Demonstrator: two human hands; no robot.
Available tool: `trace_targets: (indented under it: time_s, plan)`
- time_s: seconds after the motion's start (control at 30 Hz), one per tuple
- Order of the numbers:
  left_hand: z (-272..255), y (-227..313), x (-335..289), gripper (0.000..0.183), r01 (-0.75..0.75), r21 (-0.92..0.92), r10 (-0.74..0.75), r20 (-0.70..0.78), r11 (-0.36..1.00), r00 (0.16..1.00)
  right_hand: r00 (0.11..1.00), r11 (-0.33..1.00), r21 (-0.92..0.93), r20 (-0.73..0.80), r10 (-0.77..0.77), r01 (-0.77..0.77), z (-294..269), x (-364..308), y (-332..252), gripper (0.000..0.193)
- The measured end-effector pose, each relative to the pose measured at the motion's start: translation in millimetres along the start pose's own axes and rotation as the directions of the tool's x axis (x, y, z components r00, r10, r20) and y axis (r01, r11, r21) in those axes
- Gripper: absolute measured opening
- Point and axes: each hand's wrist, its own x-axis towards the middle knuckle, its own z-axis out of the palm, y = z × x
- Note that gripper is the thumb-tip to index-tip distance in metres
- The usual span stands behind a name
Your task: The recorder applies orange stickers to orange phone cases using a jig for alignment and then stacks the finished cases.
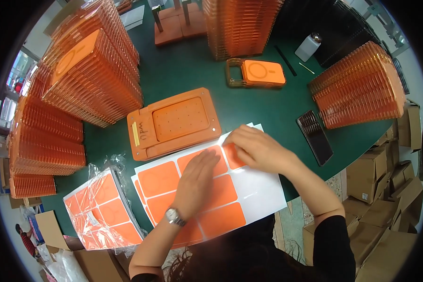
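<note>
A sheet of orange stickers [217, 191] with rounded corners lies on a stack of sheets at the table's near edge. My left hand [196, 181] rests flat across the stickers, fingers stretched out, with a metal watch on that wrist. At the sheet's far edge my right hand [258, 149] has its fingertips closed at the corner of an orange sticker [234, 157], partly covered by the hand. Bare white backing [258, 190] shows on the right of the sheet. Just beyond lies an orange fixture block [176, 123] with a shallow rectangular recess.
Tall stacks of orange phone cases [96, 77] stand left, with more cases [359, 89] at right. Plastic-wrapped sticker sheets [103, 211] lie near left. A black phone [315, 137], a case with an orange panel [263, 73] and a white bottle [308, 48] sit right; cardboard boxes [366, 176] beyond.
</note>
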Motion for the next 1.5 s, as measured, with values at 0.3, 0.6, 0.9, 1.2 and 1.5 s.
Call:
trace_targets:
  time_s: [0.3, 0.6, 0.9, 1.2, 1.5]
  plan:
    - [20, 6, 2, 0.038, 0.087, -0.016, -0.088, -0.072, 0.996, 0.994, 0.991, 0.978, -0.162, 0.008, -0.134, 0.134, 23, 6, 4, 0.021]
    - [25, 1, 2, 0.041, 0.007, 0.016, -0.006, -0.063, 1.000, 0.998, 0.995, 0.994, -0.035, 0.000, -0.104, 0.104, 11, -8, 3, 0.017]
    - [23, 10, 6, 0.047, 0.012, 0.183, -0.020, 0.039, 0.983, 0.999, 0.995, 0.998, 0.054, -0.097, -0.040, 0.045, 12, -20, 5, 0.024]
    - [22, 11, 6, 0.046, 0.053, 0.106, -0.056, 0.026, 0.993, 0.998, 0.991, 0.969, -0.209, 0.044, -0.125, 0.132, 24, -3, 5, 0.020]
    - [22, 9, 4, 0.053, 0.026, 0.195, -0.036, 0.049, 0.981, 0.998, 0.980, 0.948, -0.252, 0.053, -0.190, 0.197, 19, -21, 8, 0.022]
